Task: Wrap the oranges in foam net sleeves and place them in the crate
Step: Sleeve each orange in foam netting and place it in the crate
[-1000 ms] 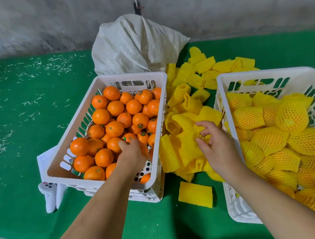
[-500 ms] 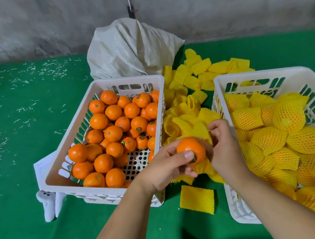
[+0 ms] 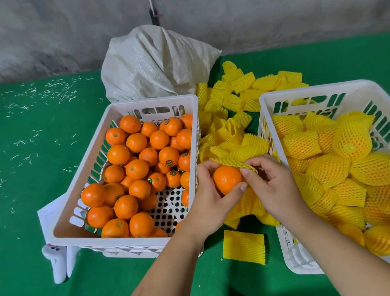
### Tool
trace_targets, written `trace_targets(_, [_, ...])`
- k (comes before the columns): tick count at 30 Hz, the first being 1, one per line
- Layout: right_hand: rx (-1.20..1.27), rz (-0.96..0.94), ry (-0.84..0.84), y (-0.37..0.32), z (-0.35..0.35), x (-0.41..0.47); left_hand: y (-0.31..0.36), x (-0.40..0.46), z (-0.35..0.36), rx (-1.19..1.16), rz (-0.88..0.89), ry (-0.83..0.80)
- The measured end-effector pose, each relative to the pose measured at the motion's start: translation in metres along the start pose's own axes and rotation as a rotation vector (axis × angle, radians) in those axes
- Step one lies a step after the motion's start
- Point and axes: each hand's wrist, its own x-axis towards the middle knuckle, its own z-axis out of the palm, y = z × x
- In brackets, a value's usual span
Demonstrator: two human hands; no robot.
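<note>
Moved: a second ago my left hand (image 3: 207, 200) was down in the left crate (image 3: 136, 236) and my right hand (image 3: 271, 187) was in the sleeve pile (image 3: 228, 109); now both have met between the crates, around one orange (image 3: 227, 179).
Left hand: fingers and thumb curled round the orange, cupping it from below and the side.
Right hand: thumb and fingers pinching the sleeve (image 3: 237, 158) at its mouth.
Orange: just right of the left crate, over the near end of the pile, not yet in the right crate (image 3: 306, 264).
Sleeve axis: I read its long axis as running left to right across the orange's top, mouth edge facing me.
Risk, slip: I judge the net could snag and bunch on one side if I pull only one edge.
Risk, drop: a loosened left grip would let the orange roll onto the green table (image 3: 32, 168).
</note>
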Motion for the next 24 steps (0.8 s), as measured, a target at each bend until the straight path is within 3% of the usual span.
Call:
trace_targets(4, [-0.066,-0.122,-0.007,-0.004,0.002,-0.003,0.000,0.003,0.001,-0.100,-0.034,-0.031])
trace_targets(7, [-0.079,-0.095,0.000,0.000,0.003,0.000,-0.001,0.000,-0.003,-0.116,-0.011,-0.080])
trace_targets(10, [-0.092,-0.098,0.015,0.001,0.003,0.001,-0.002,-0.002,-0.005,-0.116,0.044,0.001])
trace_targets(16, [-0.188,-0.382,0.204,-0.005,-0.004,-0.004,-0.004,-0.001,0.003,-0.046,0.090,0.072])
trace_targets(20, [-0.230,-0.533,0.153,-0.009,-0.002,-0.009,-0.001,0.005,0.008,-0.065,0.021,0.208])
trace_targets(22, [-0.226,-0.445,0.082,-0.010,0.002,-0.009,-0.004,0.008,0.009,-0.107,-0.039,0.260])
trace_targets(24, [-0.243,-0.318,0.019,-0.010,0.007,-0.009,-0.006,0.009,0.008,-0.183,-0.088,0.183])
